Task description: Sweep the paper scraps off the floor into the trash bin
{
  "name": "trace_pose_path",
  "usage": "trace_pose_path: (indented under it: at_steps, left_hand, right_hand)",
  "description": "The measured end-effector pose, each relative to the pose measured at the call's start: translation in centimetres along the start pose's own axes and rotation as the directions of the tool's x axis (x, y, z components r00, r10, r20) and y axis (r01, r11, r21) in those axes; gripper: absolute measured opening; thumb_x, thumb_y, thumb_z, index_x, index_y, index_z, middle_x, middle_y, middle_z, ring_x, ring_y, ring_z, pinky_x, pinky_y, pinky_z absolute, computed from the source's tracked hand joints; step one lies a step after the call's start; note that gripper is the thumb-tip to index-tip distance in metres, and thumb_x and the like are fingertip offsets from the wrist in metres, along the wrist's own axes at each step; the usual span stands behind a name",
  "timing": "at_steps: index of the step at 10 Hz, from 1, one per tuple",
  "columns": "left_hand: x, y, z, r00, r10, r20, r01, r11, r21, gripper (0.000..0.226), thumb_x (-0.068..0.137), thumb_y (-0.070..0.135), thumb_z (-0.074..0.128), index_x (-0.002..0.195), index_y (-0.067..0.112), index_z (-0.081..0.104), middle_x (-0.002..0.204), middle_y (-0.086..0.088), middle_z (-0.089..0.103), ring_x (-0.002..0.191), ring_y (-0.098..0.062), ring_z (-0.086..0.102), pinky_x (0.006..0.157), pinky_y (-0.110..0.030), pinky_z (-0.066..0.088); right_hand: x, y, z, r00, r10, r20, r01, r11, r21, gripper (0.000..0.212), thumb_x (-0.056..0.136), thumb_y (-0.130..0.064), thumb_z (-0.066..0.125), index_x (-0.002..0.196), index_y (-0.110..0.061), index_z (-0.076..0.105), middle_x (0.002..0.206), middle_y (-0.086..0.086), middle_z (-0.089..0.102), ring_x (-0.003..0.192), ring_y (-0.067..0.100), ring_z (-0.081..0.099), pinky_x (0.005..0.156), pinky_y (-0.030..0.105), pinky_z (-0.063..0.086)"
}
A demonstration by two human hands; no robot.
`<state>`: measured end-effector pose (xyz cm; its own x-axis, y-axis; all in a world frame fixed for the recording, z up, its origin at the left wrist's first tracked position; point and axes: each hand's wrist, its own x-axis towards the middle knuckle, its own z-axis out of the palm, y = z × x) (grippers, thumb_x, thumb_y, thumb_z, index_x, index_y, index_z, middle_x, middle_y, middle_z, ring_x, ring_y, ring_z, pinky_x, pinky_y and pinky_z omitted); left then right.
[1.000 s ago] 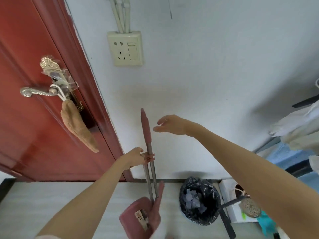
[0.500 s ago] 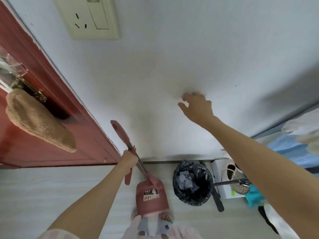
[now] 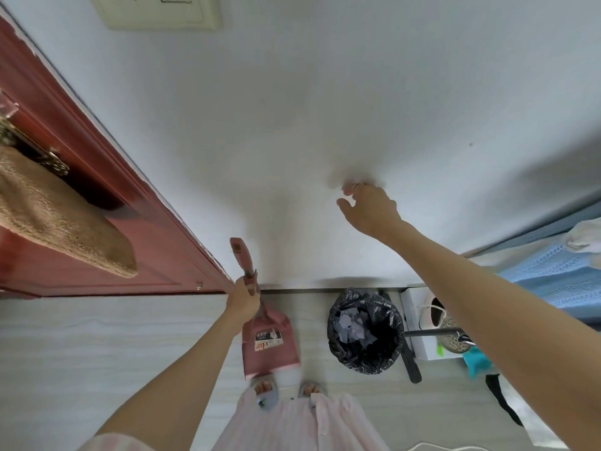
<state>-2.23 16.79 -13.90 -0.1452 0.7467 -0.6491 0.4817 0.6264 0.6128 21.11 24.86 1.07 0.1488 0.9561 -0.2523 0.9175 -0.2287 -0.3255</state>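
My left hand [image 3: 244,301] grips the pink handle of a broom and dustpan set [image 3: 270,340], whose pink pan rests on the pale floor just ahead of my slippered feet. To its right stands the trash bin [image 3: 366,333], lined with a black bag and holding several pale paper scraps [image 3: 351,327]. My right hand [image 3: 369,208] is raised with its fingertips against the white wall, fingers loosely spread and holding nothing. No loose scraps show on the visible floor.
A red-brown door [image 3: 81,203] with a tan cloth hung on its handle fills the left. A wall socket [image 3: 156,11] sits at top. Right of the bin are a white box [image 3: 419,323], a dark long-handled tool [image 3: 411,359] and blue fabric [image 3: 559,278].
The view has tilted down and closer to the wall. My left hand lowered the broom and dustpan set to the floor by the door; my right hand moved off the handle to the wall.
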Motion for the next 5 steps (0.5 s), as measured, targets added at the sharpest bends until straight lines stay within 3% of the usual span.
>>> trace_pose_path:
  at_steps: [1, 3, 5]
  left_hand:
    - [0.7, -0.6, -0.7, 0.999, -0.008, -0.046, 0.009, 1.000, 0.016, 0.040, 0.097, 0.004, 0.042, 0.136, 0.007, 0.041, 0.100, -0.008, 0.052, 0.089, -0.021, 0.049, 0.074, -0.030, 0.040]
    - [1.8, -0.9, -2.3, 0.999, -0.031, 0.024, 0.029, 0.997, 0.065, 0.035, 0.094, 0.005, 0.046, 0.128, 0.005, 0.048, 0.080, 0.002, 0.052, 0.083, -0.019, 0.048, 0.061, -0.026, 0.038]
    - [1.3, 0.2, -4.1, 0.999, 0.034, 0.042, -0.038, 0.996, 0.077, 0.034, 0.090, 0.012, 0.054, 0.123, 0.003, 0.054, 0.085, -0.002, 0.059, 0.083, -0.020, 0.058, 0.062, -0.025, 0.044]
  right_hand:
    - [-0.1, 0.4, 0.2, 1.000, 0.003, 0.016, -0.003, 1.000, 0.012, 0.035, 0.097, -0.030, 0.045, 0.129, -0.017, 0.051, 0.133, 0.002, 0.050, 0.124, 0.024, 0.046, 0.101, 0.040, 0.038]
    - [-0.3, 0.3, 0.0, 0.999, -0.013, 0.047, 0.011, 1.000, 0.026, 0.037, 0.098, -0.029, 0.045, 0.132, -0.016, 0.049, 0.137, 0.003, 0.047, 0.125, 0.024, 0.045, 0.104, 0.042, 0.038]
    - [-0.6, -0.8, -0.8, 0.996, -0.068, 0.065, 0.066, 0.997, 0.030, 0.041, 0.098, -0.031, 0.044, 0.136, -0.014, 0.047, 0.139, 0.003, 0.046, 0.128, 0.023, 0.044, 0.107, 0.041, 0.036]
